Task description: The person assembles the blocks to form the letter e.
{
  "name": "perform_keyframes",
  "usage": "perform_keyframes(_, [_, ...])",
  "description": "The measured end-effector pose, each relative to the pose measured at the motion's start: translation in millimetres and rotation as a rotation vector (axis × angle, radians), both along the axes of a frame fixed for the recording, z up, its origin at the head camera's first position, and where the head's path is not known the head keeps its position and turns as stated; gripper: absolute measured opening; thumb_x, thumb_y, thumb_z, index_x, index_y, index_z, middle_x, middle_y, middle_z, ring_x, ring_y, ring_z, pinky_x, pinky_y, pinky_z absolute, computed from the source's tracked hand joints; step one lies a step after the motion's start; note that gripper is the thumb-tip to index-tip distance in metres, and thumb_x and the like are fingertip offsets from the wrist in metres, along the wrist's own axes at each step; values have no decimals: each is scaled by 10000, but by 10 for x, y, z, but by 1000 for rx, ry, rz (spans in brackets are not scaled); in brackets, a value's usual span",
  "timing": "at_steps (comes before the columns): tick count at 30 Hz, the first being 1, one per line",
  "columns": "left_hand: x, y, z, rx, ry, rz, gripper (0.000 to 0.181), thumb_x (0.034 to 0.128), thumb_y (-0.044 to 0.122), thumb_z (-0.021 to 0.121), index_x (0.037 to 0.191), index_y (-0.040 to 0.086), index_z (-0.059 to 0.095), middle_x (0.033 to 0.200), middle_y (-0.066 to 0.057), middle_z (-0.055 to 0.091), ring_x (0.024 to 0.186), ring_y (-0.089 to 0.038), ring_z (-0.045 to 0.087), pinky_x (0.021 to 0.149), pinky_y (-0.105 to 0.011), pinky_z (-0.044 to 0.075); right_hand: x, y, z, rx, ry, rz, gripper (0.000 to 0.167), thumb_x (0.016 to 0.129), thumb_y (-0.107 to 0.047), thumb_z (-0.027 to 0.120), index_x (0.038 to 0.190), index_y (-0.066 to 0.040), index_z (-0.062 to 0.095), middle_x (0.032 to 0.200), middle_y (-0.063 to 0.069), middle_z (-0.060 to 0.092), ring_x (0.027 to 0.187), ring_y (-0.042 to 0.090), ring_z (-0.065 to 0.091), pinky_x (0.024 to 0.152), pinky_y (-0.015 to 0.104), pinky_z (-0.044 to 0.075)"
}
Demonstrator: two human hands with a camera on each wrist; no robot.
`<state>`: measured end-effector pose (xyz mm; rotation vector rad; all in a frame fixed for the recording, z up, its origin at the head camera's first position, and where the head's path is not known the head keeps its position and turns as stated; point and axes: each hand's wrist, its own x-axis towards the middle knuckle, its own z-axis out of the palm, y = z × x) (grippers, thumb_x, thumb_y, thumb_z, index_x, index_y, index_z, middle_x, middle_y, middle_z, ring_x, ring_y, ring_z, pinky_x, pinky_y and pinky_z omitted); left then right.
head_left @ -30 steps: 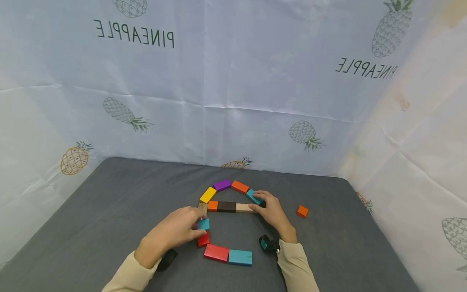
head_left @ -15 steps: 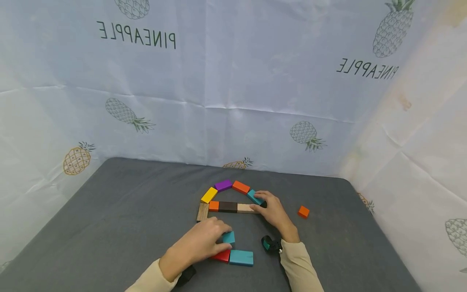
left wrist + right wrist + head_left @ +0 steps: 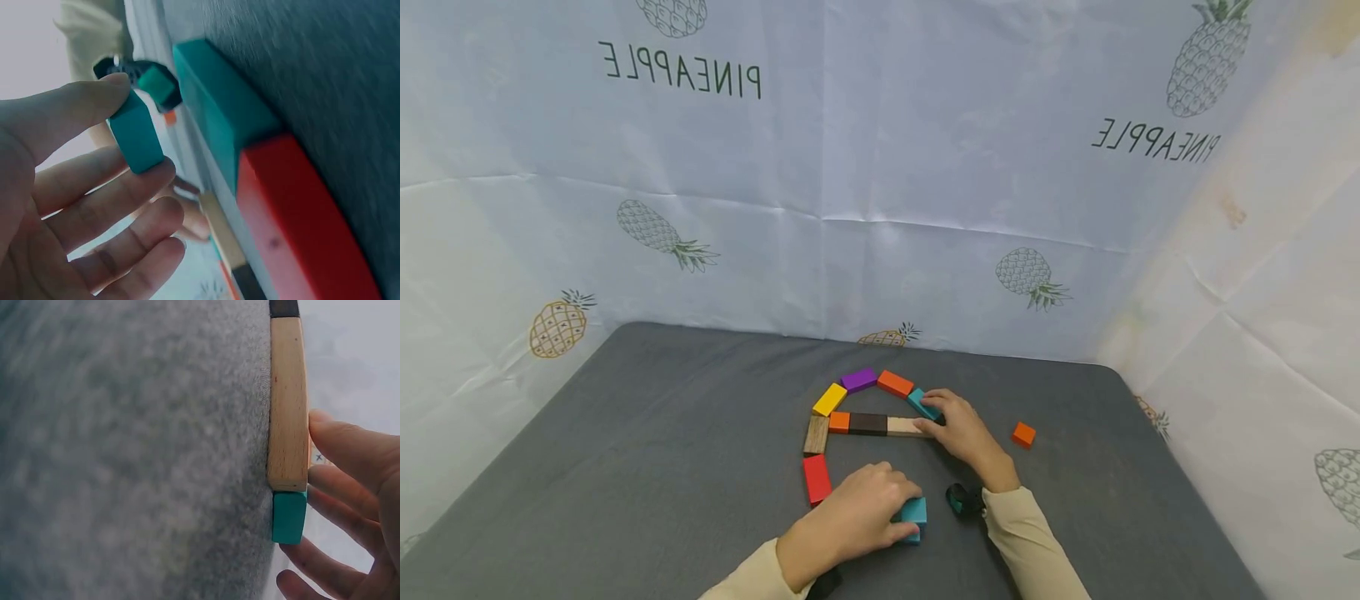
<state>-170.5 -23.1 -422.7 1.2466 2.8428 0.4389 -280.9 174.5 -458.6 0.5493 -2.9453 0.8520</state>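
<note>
My left hand (image 3: 853, 512) pinches a small teal block (image 3: 137, 137) between thumb and fingertips. The block is held just above a longer teal block (image 3: 219, 94) lying on the table. End to end with that one lies a red block (image 3: 300, 212), hidden behind my left hand in the head view. My right hand (image 3: 964, 437) rests at the row's right end, its thumb on the pale wooden block (image 3: 289, 400) and its fingers over an angled teal block (image 3: 922, 404). Another small teal piece (image 3: 289, 515) abuts the pale block's end.
Yellow (image 3: 830, 400), purple (image 3: 858, 381) and orange (image 3: 895, 384) blocks form an arch above a row with a dark brown block (image 3: 867, 424). A brown wooden block (image 3: 816, 435) and a red block (image 3: 817, 478) continue down the left. A loose orange block (image 3: 1023, 434) lies right.
My left hand has carried the small teal block from beside the left-hand red block rightward and nearer, over the bottom teal block. My right hand has stayed nearly still.
</note>
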Motion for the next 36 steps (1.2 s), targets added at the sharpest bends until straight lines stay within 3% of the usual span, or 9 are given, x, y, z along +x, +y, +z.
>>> perform_keyframes(5, [9, 125, -30, -9, 33, -41, 305, 855, 383, 777, 1085, 184, 746, 972, 112, 730, 758, 2, 524, 680, -142, 441, -7, 8, 21, 33, 1, 8, 423, 930, -264, 700, 1275, -23, 656, 1374, 149, 574, 1253, 369, 558, 1017, 538, 472])
perform_keyframes(10, [4, 203, -66, -24, 10, -57, 300, 852, 393, 778, 1081, 200, 748, 937, 129, 718, 731, 9, 502, 665, -157, 434, -11, 8, 21, 36, -8, 10, 427, 936, -269, 692, 1285, -27, 649, 1390, 148, 561, 1268, 370, 547, 1024, 543, 463])
perform_keyframes(36, [-18, 318, -173, -110, 36, -45, 301, 788, 428, 823, 1004, 236, 741, 883, 135, 674, 738, -4, 550, 663, -182, 468, -7, 6, 11, 44, 6, 21, 420, 940, -259, 688, 1286, -24, 649, 1382, 139, 568, 1253, 352, 563, 1002, 517, 485])
